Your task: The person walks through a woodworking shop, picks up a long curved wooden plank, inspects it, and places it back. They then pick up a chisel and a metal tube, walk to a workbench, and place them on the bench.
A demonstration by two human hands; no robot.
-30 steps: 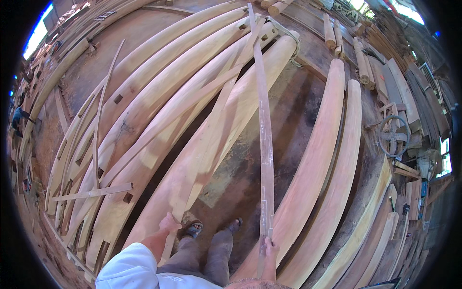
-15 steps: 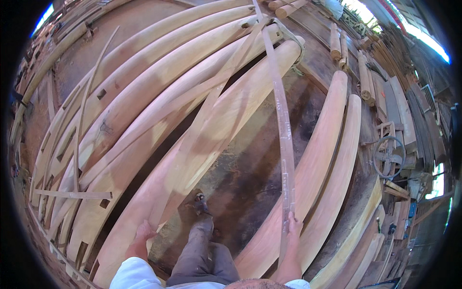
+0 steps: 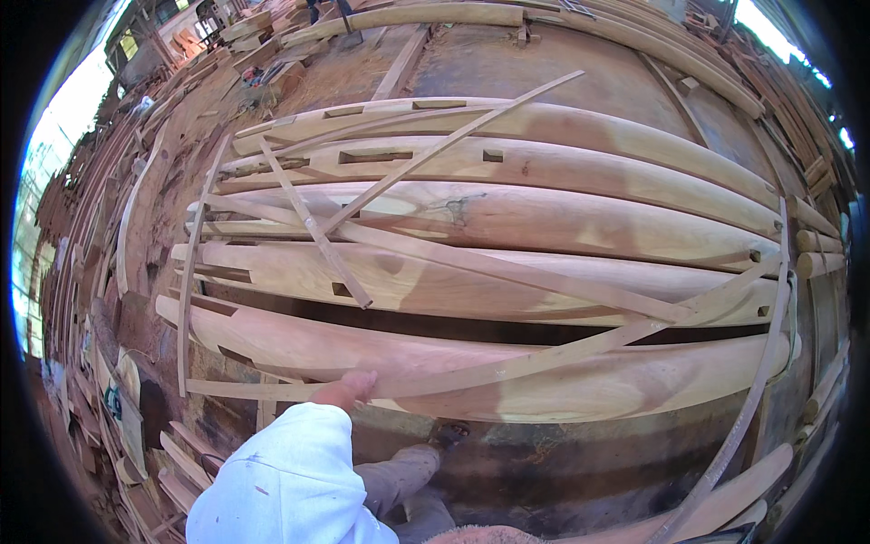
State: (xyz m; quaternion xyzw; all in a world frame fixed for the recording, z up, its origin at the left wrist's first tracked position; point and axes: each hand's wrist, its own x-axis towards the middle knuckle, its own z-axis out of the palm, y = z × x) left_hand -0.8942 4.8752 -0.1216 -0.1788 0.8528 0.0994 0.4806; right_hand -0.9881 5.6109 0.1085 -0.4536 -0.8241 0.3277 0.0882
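Observation:
My left hand (image 3: 352,387) reaches out from a white sleeve to the nearest large carved timber (image 3: 562,403). Its fingers look curled on a long flat wooden strip (image 3: 526,364), which runs slantwise over that timber up to the far right. My right hand is out of the picture. On the right, another long thin strip with pale marks (image 3: 759,390) crosses the timber ends and drops to the lower edge. Beyond my hand lie several more curved timbers (image 3: 580,216) with rectangular mortises. Thin battens (image 3: 317,227) rest across them.
Below me is my foot (image 3: 449,433) on a stained floor. More shaped timbers (image 3: 734,494) lie at the lower right. Stacked boards (image 3: 63,272) line the left side. At the far side are a long pole (image 3: 435,14) and wood offcuts (image 3: 281,80).
My view has swung to the left, bringing the mortised timber ends into sight. My right hand, earlier on the marked strip, has left the picture. My left hand stays on the strip.

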